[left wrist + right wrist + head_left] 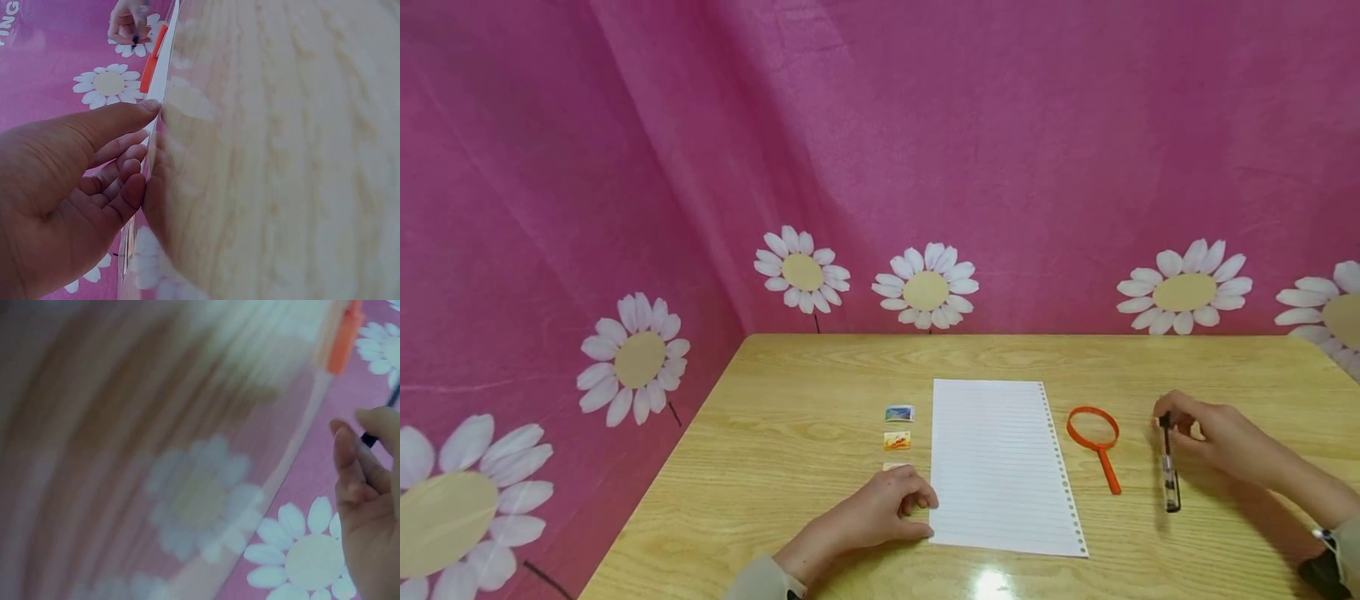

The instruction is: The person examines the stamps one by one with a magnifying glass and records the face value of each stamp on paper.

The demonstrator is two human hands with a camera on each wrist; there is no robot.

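My right hand (pixel 1225 437) pinches a clear pen (pixel 1168 471) with a black end near its top, over the right part of the table. In the right wrist view only a dark bit of the pen shows past the fingers. My left hand (pixel 880 512) rests on the table with thumb and fingertips at the left edge of a lined sheet of paper (pixel 992 467), fingers loosely bent. Between the paper and my right hand lies a red magnifying glass (pixel 1103 454), handle toward me.
Left of the paper, a blue stamp-like picture (pixel 899 413) and a yellow-orange one (pixel 897 441) lie in a column; a third piece (pixel 895 466) is partly covered by my left hand. Behind the wooden table (pixel 760 467) hangs a pink cloth (pixel 1037 167) with daisies.
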